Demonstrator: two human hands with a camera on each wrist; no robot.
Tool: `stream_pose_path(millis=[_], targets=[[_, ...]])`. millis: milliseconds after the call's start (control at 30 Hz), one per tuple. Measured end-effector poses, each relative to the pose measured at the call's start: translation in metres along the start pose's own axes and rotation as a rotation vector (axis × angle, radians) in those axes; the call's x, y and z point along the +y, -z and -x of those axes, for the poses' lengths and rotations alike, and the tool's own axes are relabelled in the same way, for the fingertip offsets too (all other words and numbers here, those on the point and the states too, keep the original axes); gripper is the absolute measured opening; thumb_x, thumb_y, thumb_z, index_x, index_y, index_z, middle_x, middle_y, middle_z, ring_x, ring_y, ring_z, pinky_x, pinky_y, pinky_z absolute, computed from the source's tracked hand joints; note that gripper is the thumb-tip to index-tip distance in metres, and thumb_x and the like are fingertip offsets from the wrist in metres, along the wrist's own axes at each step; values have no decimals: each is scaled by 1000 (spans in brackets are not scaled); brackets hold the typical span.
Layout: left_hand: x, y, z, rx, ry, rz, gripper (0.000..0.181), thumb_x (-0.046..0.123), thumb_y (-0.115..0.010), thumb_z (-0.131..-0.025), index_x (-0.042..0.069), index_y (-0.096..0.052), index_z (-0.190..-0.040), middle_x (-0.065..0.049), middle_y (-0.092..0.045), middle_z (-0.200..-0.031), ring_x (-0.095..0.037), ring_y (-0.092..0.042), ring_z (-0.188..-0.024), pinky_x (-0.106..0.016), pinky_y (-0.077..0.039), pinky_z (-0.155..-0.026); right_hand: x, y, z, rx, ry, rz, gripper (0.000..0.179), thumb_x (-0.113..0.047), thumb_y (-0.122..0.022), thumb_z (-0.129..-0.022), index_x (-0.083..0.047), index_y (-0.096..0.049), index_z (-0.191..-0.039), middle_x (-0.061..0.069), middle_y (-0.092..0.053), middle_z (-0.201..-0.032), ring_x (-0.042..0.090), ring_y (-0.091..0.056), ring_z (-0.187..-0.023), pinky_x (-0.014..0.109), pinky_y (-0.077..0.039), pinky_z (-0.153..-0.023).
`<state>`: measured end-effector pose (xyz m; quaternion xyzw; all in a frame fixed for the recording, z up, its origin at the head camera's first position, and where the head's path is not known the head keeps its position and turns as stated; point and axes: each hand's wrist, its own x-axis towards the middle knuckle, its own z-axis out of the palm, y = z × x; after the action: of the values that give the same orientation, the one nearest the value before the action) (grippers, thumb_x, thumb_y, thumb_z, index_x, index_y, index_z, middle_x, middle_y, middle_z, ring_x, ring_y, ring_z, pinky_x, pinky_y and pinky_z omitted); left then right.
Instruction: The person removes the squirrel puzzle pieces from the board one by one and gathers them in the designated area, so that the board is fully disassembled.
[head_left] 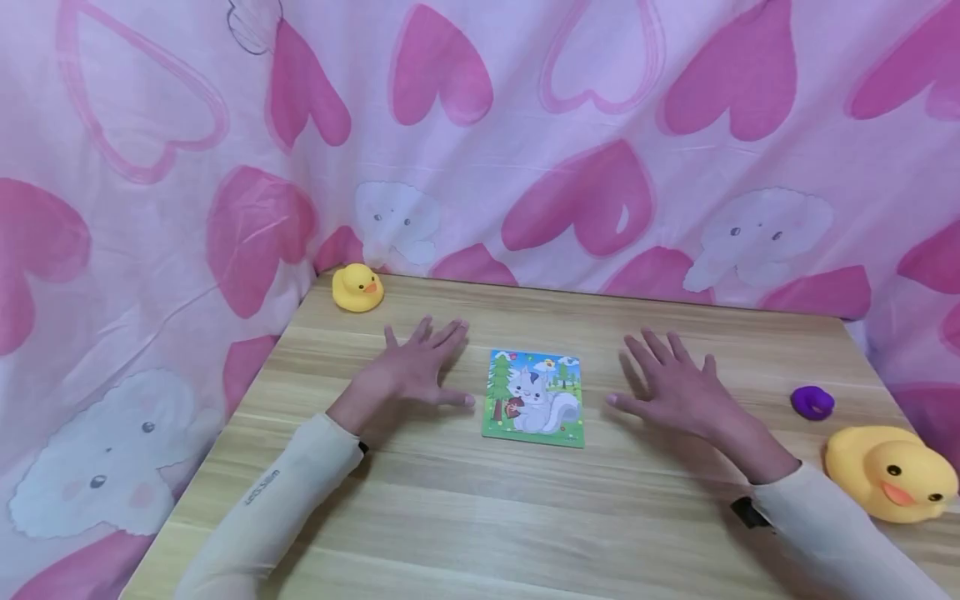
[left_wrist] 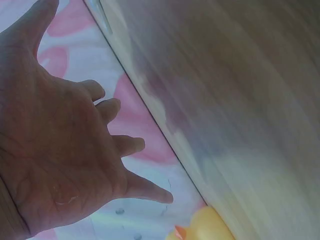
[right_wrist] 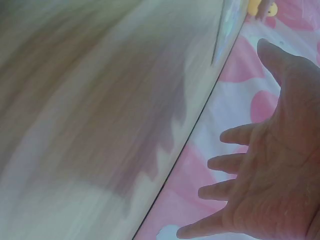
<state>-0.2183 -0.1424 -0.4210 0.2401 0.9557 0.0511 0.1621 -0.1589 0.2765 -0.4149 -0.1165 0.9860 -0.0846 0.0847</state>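
A square picture board (head_left: 532, 398) with a cartoon squirrel holding an acorn lies flat on the wooden table, between both hands. To its left is my left hand (head_left: 412, 367), fingers spread and thumb pointing at the board's left edge. On the other side my right hand (head_left: 675, 387) is spread too, its thumb toward the board's right edge. Both wrist views show bare palms, the left palm (left_wrist: 60, 145) and the right palm (right_wrist: 280, 170), each over the table with its shadow below. Neither hand holds anything.
A small yellow duck (head_left: 357, 288) sits at the table's back left corner. At the right are a small purple duck (head_left: 813, 402) and a large yellow duck (head_left: 891, 473) beside the right forearm. A pink heart-patterned curtain (head_left: 465, 167) hangs behind the wooden table (head_left: 450, 517).
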Motion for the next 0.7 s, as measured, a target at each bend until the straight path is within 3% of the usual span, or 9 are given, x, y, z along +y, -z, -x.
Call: stream_pose_path(millis=[367, 700], targets=[[24, -11, -8, -93, -85, -14, 123, 93, -59, -78, 37, -2, -171, 14, 6, -180, -40, 6, -167, -89, 0, -116, -31, 0, -11, -12, 77, 17, 109, -83, -59, -89, -19, -25, -170, 19, -21, -177, 57, -14, -160, 94, -11, -110], [29, -16, -11, -114, -76, -23, 124, 91, -62, -76, 38, -2, -171, 15, 3, -180, -36, 4, -168, -91, -7, -114, -60, -6, -25, -3, 155, 6, 103, -73, -68, -88, -19, -32, -167, 17, -28, -175, 53, -16, -161, 88, -12, -117]])
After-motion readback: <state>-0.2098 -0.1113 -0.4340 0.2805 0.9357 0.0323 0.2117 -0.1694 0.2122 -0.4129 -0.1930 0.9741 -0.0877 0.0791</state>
